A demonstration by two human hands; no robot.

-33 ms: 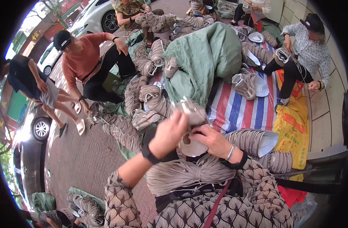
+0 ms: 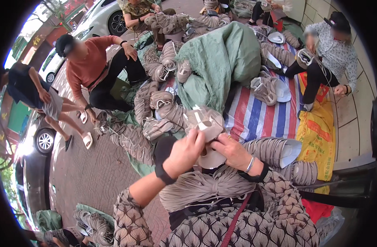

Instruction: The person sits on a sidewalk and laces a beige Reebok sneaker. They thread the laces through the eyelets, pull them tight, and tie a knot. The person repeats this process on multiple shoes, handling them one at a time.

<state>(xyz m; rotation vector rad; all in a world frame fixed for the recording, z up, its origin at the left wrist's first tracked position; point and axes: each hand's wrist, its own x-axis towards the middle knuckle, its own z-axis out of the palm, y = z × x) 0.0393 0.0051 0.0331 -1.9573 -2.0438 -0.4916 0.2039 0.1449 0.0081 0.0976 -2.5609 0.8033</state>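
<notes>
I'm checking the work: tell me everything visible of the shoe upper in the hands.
The shoe upper is greyish beige with whitish strips and looks soft, like fabric. A rounded, paler part with an opening shows at its near end. It is held out in front, far end pointing away. The left hand pinches it from the left, the right hand from the right, hiding its middle. Whether it touches the bundle of cords below is unclear.

The left hand (image 2: pixel 184 152) and right hand (image 2: pixel 234 154) are held close together in front of the torso (image 2: pixel 205 226), fingers (image 2: pixel 191 139) curled into a pinch, with the left forearm (image 2: pixel 146 187) angled inward and the right wrist (image 2: pixel 252 165) raised.
</notes>
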